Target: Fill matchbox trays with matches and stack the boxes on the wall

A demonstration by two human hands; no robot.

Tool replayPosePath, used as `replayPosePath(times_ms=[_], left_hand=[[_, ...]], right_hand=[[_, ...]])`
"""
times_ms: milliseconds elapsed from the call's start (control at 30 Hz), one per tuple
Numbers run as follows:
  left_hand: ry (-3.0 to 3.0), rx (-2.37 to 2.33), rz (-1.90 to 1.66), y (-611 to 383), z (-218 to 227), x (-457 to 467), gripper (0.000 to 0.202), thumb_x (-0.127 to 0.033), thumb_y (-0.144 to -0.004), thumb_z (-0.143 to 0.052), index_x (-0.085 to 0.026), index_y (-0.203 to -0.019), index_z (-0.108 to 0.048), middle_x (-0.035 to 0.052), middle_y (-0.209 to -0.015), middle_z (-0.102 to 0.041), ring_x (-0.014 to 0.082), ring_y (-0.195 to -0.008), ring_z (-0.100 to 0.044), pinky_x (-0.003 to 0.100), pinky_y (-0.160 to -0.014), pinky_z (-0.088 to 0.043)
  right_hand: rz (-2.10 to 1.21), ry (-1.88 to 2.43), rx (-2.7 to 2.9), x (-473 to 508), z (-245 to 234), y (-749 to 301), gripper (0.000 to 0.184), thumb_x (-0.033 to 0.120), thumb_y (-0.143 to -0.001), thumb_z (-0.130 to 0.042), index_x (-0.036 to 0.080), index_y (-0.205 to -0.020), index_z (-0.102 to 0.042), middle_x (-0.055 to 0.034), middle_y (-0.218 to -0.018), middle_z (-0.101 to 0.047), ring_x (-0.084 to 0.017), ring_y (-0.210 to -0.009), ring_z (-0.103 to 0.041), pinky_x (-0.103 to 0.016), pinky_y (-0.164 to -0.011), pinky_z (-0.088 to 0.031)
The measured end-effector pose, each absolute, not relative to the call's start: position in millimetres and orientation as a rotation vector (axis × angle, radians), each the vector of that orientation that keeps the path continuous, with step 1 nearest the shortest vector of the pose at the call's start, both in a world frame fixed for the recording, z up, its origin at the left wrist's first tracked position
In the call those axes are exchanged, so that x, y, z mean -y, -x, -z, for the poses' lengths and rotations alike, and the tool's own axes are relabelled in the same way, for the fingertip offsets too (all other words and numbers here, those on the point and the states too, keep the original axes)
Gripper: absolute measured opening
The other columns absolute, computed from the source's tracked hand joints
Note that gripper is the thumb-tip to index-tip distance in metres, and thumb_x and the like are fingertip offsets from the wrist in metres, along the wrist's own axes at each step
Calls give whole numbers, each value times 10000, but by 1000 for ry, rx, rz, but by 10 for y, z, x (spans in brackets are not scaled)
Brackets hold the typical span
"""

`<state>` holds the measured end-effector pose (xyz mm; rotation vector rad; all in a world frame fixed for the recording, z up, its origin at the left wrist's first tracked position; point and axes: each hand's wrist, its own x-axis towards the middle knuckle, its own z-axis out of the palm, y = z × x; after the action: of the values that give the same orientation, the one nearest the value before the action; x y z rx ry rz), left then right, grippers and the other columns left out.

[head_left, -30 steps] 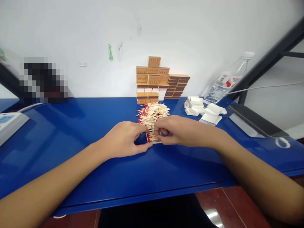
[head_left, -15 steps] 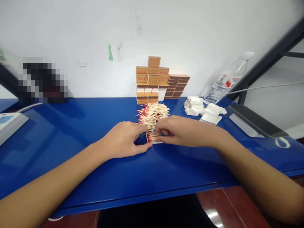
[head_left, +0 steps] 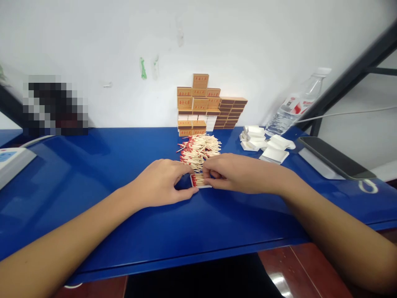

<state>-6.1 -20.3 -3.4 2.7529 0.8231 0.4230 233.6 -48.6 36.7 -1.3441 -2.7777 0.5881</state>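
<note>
A small white matchbox tray point(head_left: 207, 186) lies on the blue table, with red-tipped matches point(head_left: 197, 179) side by side in it. My left hand point(head_left: 164, 182) grips the tray's left end, thumb at the near corner and fingers at the far one. Over the tray's right part, my right hand point(head_left: 235, 174) is closed, its thumb and fingers pinched on the matches there. Its fingers hide that end of the tray. Just beyond both hands is a loose heap of matches point(head_left: 201, 149), heads mostly to the left.
Orange matchboxes point(head_left: 200, 103) are stacked against the wall, with brown-sided ones point(head_left: 232, 111) beside them. Several white trays point(head_left: 256, 138) lie at the right, near a water bottle point(head_left: 294, 103) and a dark phone-like object point(head_left: 336, 157). A white device point(head_left: 12, 161) sits at far left.
My right hand has shifted very slightly down over the tray. My left hand keeps its grip, and the heap and stacks look the same.
</note>
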Motion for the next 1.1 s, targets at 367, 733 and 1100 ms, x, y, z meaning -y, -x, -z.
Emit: replayPosePath(times_ms=[367, 733, 1100], left_hand=[[-2748, -836, -428, 58, 37, 211, 257, -434, -922, -672, -181, -886, -701, -38, -642, -577, 108, -536, -470, 266, -552, -330], [-2748, -834, -416, 56, 19, 215, 236, -422, -926, -669, -194, -941, -728, -41, -651, -588, 114, -540, -489, 275, -555, -342], [-2743, -839, -424, 57, 26, 213, 250, -420, -920, -685, -200, -1011, -762, -41, -639, -595, 118, -536, -490, 272, -561, -330]], right_hand=[[-671, 1299, 2715, 467, -341, -2289, 120, 254, -1004, -588, 193, -906, -617, -45, -922, -686, -163, -758, -555, -287, -667, -371], [-577, 1292, 2716, 449, -357, -2351, 132, 294, -973, -640, 201, -879, -643, -30, -884, -673, -154, -723, -535, -290, -649, -337], [-619, 1396, 2777, 456, -391, -2474, 194, 331, -978, -601, 202, -844, -657, -3, -761, -640, -145, -641, -513, -299, -608, -333]])
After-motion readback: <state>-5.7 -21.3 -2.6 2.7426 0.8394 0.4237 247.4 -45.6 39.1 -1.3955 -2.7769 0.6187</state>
